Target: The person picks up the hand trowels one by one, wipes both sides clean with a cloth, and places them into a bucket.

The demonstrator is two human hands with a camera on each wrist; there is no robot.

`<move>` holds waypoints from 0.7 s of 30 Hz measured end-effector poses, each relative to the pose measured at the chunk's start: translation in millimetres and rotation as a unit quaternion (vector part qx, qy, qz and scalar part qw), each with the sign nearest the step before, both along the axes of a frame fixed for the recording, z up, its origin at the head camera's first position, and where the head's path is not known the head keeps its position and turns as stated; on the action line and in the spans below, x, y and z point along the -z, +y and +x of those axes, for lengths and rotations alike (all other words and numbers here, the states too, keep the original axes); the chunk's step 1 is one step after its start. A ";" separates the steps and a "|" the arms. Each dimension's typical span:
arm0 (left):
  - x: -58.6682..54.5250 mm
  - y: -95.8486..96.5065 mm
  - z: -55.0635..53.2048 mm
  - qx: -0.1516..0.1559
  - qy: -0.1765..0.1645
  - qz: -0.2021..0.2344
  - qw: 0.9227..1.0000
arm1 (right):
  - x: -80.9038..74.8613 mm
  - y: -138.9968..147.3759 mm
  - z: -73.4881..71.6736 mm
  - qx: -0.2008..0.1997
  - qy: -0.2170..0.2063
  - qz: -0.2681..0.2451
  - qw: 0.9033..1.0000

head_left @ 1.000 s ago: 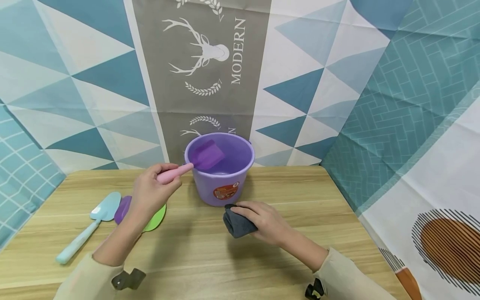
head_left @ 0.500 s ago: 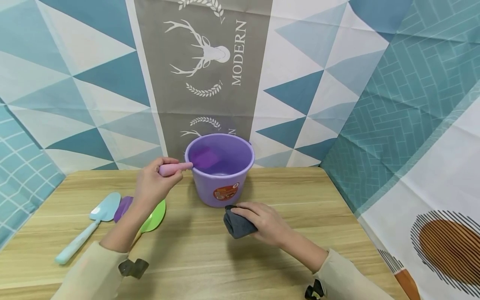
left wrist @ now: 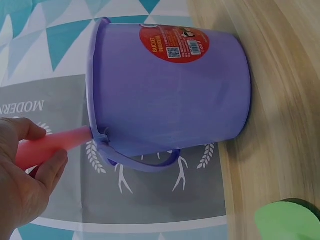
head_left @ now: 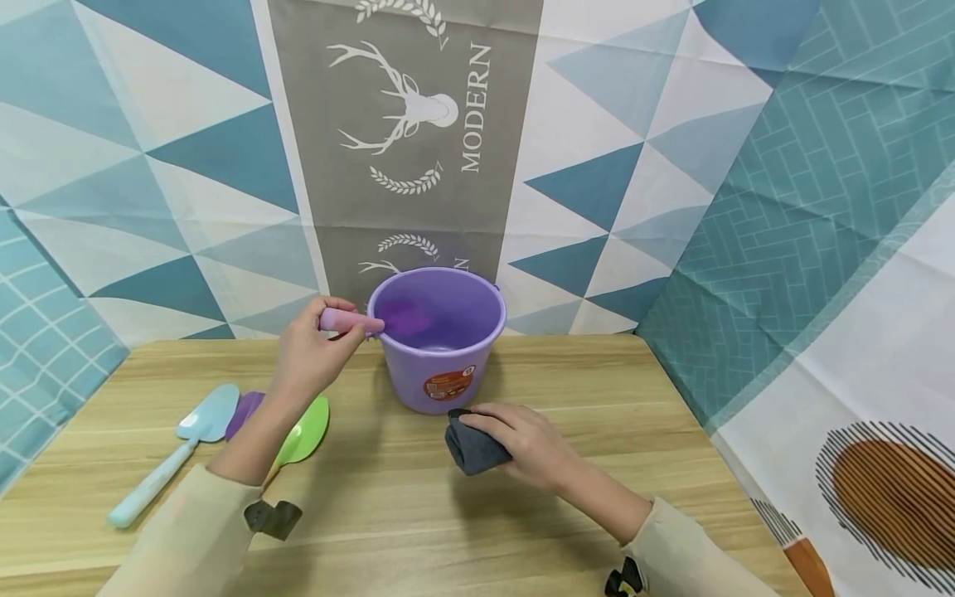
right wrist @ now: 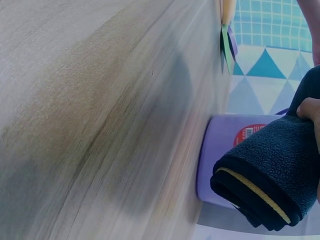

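Note:
My left hand (head_left: 312, 352) grips the pink handle (head_left: 351, 322) of a toy shovel at the left rim of a purple bucket (head_left: 440, 365). Inside the bucket shows the shovel's purple blade (head_left: 406, 317), tipped down below the rim. In the left wrist view the handle meets the rim close to the bucket's own carrying handle (left wrist: 145, 162). A folded dark grey towel (head_left: 475, 444) is in the grasp of my right hand (head_left: 531, 444), in front of the bucket. The right wrist view shows the towel's (right wrist: 275, 165) yellow-striped edge.
Left of the bucket, a light blue shovel (head_left: 179, 448), a purple one (head_left: 244, 410) and a green one (head_left: 306, 431) lie on the wooden table (head_left: 388, 514); my left arm partly covers them. Patterned cloth (head_left: 582, 166) hangs behind the table and on both sides.
My left hand has risen slightly and shifted right, tilting the shovel so its blade sits lower inside the bucket. The right hand and towel have stayed nearly still.

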State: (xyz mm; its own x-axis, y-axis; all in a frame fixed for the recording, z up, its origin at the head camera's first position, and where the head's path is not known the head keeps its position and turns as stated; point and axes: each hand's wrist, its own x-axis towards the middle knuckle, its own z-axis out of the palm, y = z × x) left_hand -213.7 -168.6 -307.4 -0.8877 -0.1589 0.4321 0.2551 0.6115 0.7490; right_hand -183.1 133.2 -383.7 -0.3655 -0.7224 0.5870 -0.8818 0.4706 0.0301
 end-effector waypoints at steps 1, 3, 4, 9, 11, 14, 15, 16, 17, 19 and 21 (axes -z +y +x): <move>-1.1 0.5 -0.5 0.003 -0.001 0.004 1.000 | 0.2 -0.2 0.0 0.001 0.000 0.000 1.000; -3.2 1.6 -1.7 0.010 -0.001 0.016 1.000 | 0.8 -0.6 -0.3 0.002 0.001 0.002 1.000; -4.1 2.1 -2.6 0.012 0.000 0.018 1.000 | 1.0 -0.9 -0.5 0.002 0.001 0.001 1.000; -6.8 5.2 -8.5 0.023 0.013 0.031 0.999 | 1.5 -1.4 -2.7 -0.001 0.009 -0.005 1.000; -6.9 6.7 -10.6 0.030 0.021 0.034 0.999 | 1.5 -1.5 -3.5 0.000 0.012 -0.007 1.000; -6.6 8.9 -13.7 0.041 0.034 0.044 0.998 | 1.1 -1.6 -3.3 0.001 0.013 -0.002 1.000; -6.3 9.6 -14.9 0.047 0.036 0.048 0.997 | 0.7 -1.9 -3.1 0.001 0.011 0.000 1.000; -6.1 10.4 -16.1 0.052 0.038 0.051 0.997 | 0.6 -2.0 -3.0 0.001 0.009 0.001 1.000; -5.8 11.3 -17.4 0.057 0.038 0.053 0.996 | 0.6 -2.2 -3.0 0.001 0.008 0.002 1.000; -5.4 12.9 -20.1 0.065 0.035 0.059 0.996 | 0.1 -2.7 -3.1 0.002 0.003 0.002 1.000; -4.7 14.6 -23.1 0.071 0.032 0.064 0.995 | -0.6 -3.4 -3.3 0.003 0.001 -0.001 1.000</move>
